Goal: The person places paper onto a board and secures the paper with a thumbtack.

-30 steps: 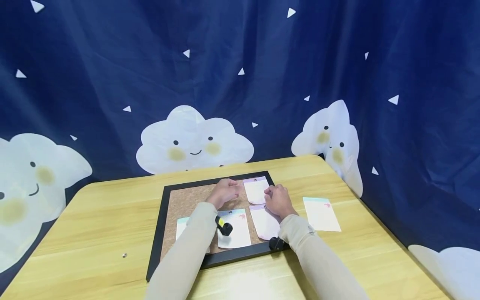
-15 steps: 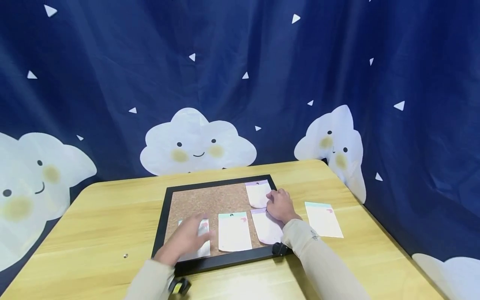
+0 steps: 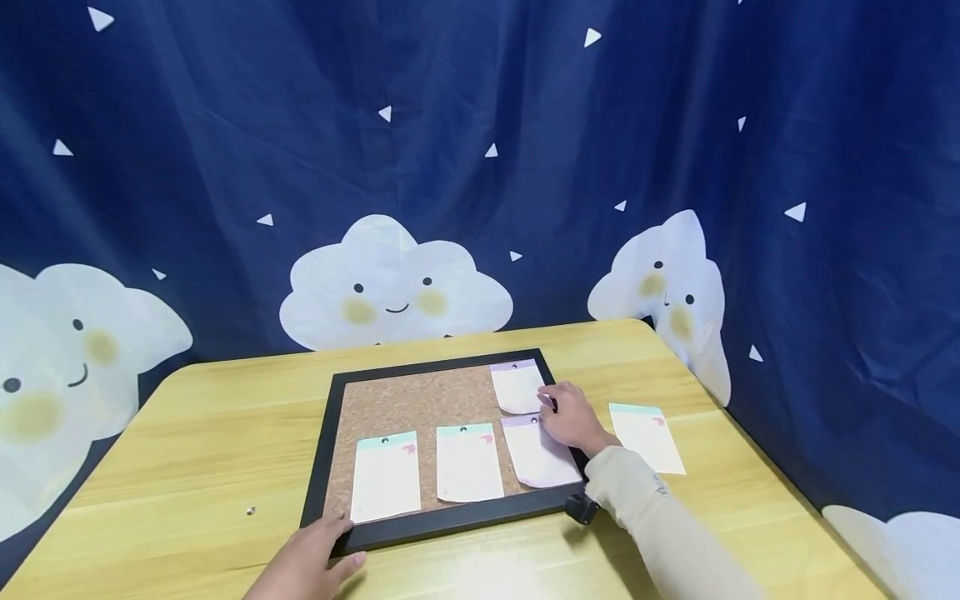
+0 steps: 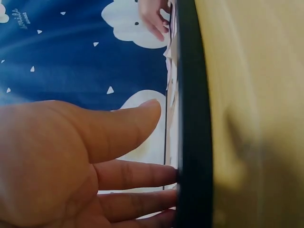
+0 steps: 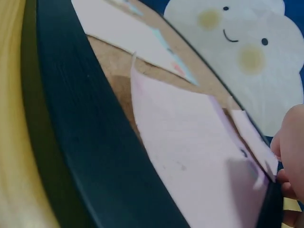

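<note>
A cork board [image 3: 420, 392] in a black frame lies on the table, bearing several pinned note sheets. Near its front left corner is my left hand [image 3: 303, 558]. In the left wrist view, the left fingers [image 4: 137, 175] reach straight to the black frame [image 4: 194, 114], while the thumb stays apart from it. My right hand [image 3: 573, 417] holds the right side of the frame with curled fingers, beside the two purple-topped sheets. In the right wrist view, only part of the right hand [image 5: 292, 152] shows at the frame's edge, next to the near purple-topped sheet [image 5: 190, 142].
Two mint-topped sheets, a left one [image 3: 386, 479] and a middle one [image 3: 469, 467], are pinned along the front. A loose mint-topped sheet [image 3: 647, 437] lies right of the board. One small metal pin [image 3: 251, 510] sits on the table [image 3: 187, 450] to the left. A blue curtain [image 3: 480, 167] hangs behind.
My left hand has moved from above the board down to its front left corner, uncovering the left sheet. The right hand has shifted slightly right, from over the purple-topped sheets to the frame's edge.
</note>
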`<state>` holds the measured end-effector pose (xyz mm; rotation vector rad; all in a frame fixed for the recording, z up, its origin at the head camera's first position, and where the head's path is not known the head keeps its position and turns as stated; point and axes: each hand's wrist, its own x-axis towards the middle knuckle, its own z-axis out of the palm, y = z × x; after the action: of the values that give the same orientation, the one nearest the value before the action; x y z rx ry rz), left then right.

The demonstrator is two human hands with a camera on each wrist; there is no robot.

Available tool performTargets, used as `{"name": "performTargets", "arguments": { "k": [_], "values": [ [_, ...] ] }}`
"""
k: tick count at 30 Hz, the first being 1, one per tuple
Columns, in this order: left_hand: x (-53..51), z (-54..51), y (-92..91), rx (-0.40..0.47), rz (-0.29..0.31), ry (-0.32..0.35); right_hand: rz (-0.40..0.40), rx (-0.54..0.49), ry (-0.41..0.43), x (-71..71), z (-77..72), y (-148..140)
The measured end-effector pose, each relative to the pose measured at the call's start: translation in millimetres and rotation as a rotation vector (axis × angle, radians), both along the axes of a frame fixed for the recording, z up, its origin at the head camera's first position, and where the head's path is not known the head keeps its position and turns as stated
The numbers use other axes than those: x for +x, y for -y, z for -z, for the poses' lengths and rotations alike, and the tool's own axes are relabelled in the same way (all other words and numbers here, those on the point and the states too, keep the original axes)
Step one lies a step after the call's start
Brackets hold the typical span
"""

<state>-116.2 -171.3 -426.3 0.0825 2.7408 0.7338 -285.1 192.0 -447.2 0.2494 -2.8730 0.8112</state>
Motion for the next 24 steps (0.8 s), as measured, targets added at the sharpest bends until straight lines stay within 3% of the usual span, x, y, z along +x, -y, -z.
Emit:
{"name": "performTargets", "arguments": {
  "k": [4, 8, 13, 18, 24],
  "values": [
    [2.1, 5.7, 1.4, 0.020, 0.018, -0.011, 0.028, -0.055, 0.010, 7.1, -6.3, -15],
    [3.3, 8.0, 3.0, 0.017, 0.007, -0.023, 0.129, 0.014, 0.035, 14.0, -19.3, -41],
    [4.1, 8.9, 3.2, 0.018, 0.003, -0.032, 0.301, 0.151, 0.227, 25.8, -35.4, -79],
    [4.7, 8.1, 2.2, 0.030, -0.003, -0.034, 0.371, 0.196, 0.363, 36.5, -36.0, -107],
    [5.4, 5.7, 0.7, 0.030, -0.002, -0.029, 0.372, 0.198, 0.303, 43.5, -27.3, -121]
  ]
}}
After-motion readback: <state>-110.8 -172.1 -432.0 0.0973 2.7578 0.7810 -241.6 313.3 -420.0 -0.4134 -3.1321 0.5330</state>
